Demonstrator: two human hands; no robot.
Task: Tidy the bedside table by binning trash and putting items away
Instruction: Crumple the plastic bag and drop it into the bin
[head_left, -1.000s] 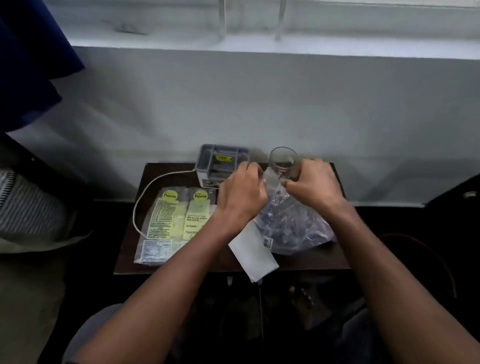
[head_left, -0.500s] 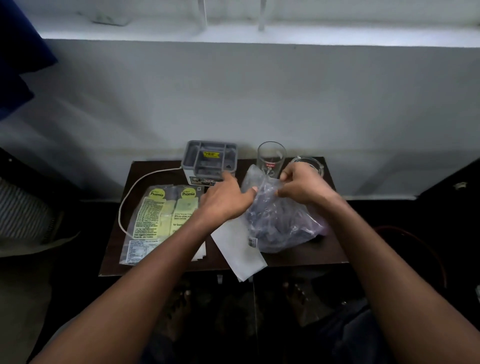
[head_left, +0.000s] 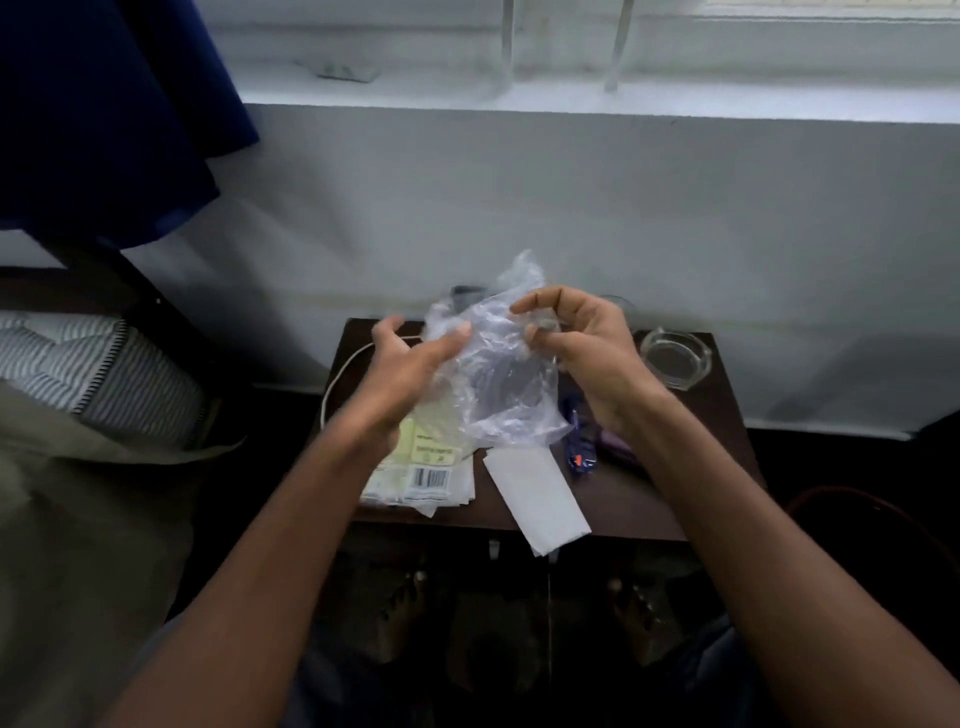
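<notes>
A crumpled clear plastic bag (head_left: 498, 374) is lifted above the dark bedside table (head_left: 670, 499). My left hand (head_left: 410, 364) holds its left edge between thumb and fingers, blurred by motion. My right hand (head_left: 582, 343) pinches the bag's right side with curled fingers. On the table lie a yellow-labelled packet (head_left: 421, 467), a white paper slip (head_left: 535, 493) overhanging the front edge, and a blue wrapper (head_left: 579, 449). A grey box (head_left: 465, 297) is mostly hidden behind the bag.
A glass ashtray (head_left: 675, 358) sits at the table's back right, and a glass rim (head_left: 618, 301) shows behind my right hand. A white cable (head_left: 337, 379) loops off the left edge. A bed with a striped pillow (head_left: 78, 374) stands left.
Both hands have raised the plastic bag off the table and spread it. The blue wrapper beneath it now shows. The view has tilted down and closer.
</notes>
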